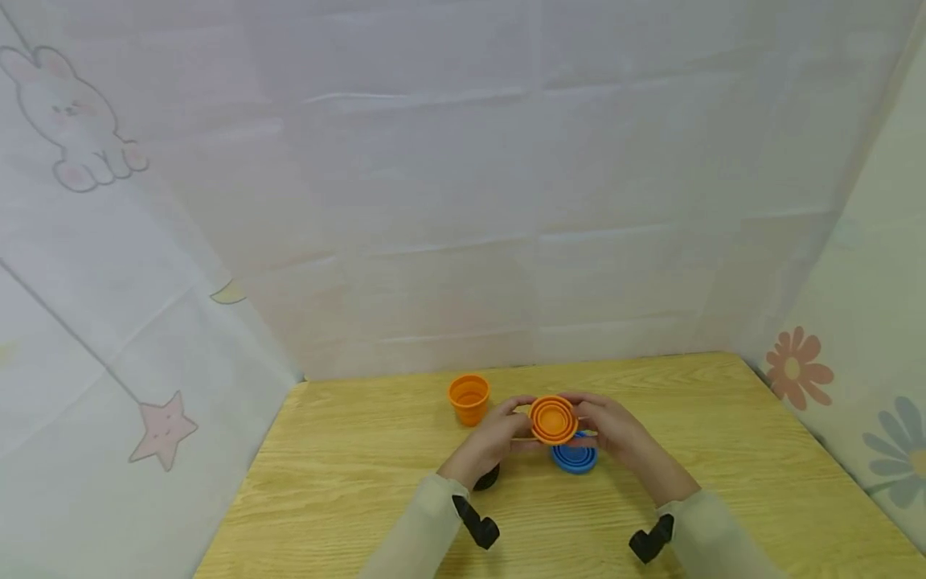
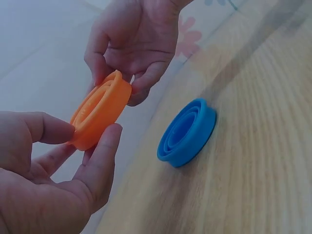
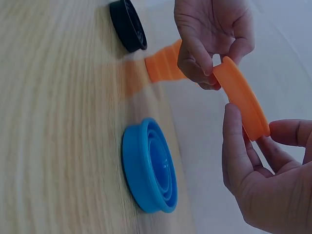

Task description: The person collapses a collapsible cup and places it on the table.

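Observation:
An orange collapsible cup (image 1: 553, 420), folded flat into concentric rings, is held up over the table between both hands. My left hand (image 1: 494, 433) pinches its left edge with thumb and fingers. On the opposite edge, my right hand (image 1: 613, 428) grips the rim the same way. Seen from the left wrist, the flattened cup (image 2: 101, 112) tilts on its side, clear of the wood. Close below the hands, a blue collapsible cup (image 1: 576, 460), also folded flat, lies on the table; the right wrist view shows its ringed opening.
Behind the left hand stands a second orange cup (image 1: 469, 400), expanded and upright. A black folded cup (image 3: 128, 25) lies on the wooden table (image 1: 347, 466), partly hidden by the left forearm in the head view. Printed cloth walls (image 1: 434, 201) border the table's back and sides.

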A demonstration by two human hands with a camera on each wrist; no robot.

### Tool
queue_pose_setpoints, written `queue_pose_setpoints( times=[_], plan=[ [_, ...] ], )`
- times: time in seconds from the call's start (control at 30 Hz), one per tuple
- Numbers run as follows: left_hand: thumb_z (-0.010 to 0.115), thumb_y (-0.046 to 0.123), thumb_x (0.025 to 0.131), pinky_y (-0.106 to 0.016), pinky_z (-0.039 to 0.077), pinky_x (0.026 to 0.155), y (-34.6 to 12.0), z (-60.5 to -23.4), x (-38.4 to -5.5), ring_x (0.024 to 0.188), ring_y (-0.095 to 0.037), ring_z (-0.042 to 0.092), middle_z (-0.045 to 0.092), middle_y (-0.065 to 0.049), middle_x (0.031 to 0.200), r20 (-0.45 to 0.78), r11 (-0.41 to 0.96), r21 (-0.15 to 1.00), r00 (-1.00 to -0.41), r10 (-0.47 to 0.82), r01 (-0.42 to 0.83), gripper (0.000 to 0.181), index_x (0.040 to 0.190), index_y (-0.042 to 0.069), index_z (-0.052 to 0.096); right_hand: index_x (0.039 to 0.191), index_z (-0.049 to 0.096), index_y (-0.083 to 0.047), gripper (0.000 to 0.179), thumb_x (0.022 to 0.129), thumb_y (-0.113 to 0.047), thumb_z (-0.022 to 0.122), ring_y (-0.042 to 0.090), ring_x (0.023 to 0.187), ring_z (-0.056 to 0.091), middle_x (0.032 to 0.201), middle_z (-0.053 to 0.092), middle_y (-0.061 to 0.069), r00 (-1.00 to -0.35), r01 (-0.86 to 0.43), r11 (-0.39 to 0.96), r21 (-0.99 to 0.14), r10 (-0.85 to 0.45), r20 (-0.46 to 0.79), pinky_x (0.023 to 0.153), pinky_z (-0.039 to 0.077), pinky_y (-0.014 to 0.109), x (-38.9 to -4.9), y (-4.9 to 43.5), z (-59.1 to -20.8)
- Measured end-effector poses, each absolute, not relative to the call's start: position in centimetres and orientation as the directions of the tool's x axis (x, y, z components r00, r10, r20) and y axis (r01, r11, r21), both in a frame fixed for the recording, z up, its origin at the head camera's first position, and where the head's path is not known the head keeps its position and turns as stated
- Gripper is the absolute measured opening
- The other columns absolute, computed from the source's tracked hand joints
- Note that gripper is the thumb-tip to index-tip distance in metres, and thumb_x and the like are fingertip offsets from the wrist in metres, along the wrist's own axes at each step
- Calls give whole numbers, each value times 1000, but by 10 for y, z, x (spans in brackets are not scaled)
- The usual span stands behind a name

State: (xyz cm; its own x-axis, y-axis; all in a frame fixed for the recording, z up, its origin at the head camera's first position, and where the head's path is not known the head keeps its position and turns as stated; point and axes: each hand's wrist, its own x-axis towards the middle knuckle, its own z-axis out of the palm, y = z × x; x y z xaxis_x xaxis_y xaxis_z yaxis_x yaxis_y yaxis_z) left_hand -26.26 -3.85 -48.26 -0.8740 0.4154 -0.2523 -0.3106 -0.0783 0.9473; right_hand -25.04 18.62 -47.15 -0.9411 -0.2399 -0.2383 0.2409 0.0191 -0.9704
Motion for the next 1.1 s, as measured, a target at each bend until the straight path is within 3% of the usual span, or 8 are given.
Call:
queue_pose_setpoints(
  times=[0.37,0.63,0.87,1.1],
  plan=[
    [57,4,97,-49,53,99,-20,-495,-297,98,-27,69,65,-16,122,-323,-77,925,-877,356,-372,46,143,7,53,145,53,-3,46,100,-14,54,28,103,64,137,54,19,-927,308,44,-950,-212,-310,91,58,49,-298,199,-493],
    [56,2,99,-51,51,102,-11,-505,-306,95,-24,68,68,-16,117,-313,-68,930,-875,369,-362,45,144,4,51,144,54,-3,45,100,-13,53,30,106,64,142,51,21,-918,343,45,-938,-196,-345,85,60,45,-314,207,-508],
    [54,1,99,-44,57,94,-9,-515,-314,97,-24,66,67,-17,118,-318,-53,933,-885,339,-356,47,145,1,48,143,55,-3,44,101,-13,54,30,110,63,143,52,21,-913,361,63,-930,-179,-367,86,60,46,-325,207,-517],
    [55,9,102,-45,56,97,-7,-518,-318,107,-29,66,65,-19,123,-318,-40,936,-886,336,-351,51,148,-6,41,145,54,-4,43,104,-19,50,24,100,69,138,57,21,-912,374,86,-923,-149,-383,83,61,44,-333,208,-524]
  ],
)
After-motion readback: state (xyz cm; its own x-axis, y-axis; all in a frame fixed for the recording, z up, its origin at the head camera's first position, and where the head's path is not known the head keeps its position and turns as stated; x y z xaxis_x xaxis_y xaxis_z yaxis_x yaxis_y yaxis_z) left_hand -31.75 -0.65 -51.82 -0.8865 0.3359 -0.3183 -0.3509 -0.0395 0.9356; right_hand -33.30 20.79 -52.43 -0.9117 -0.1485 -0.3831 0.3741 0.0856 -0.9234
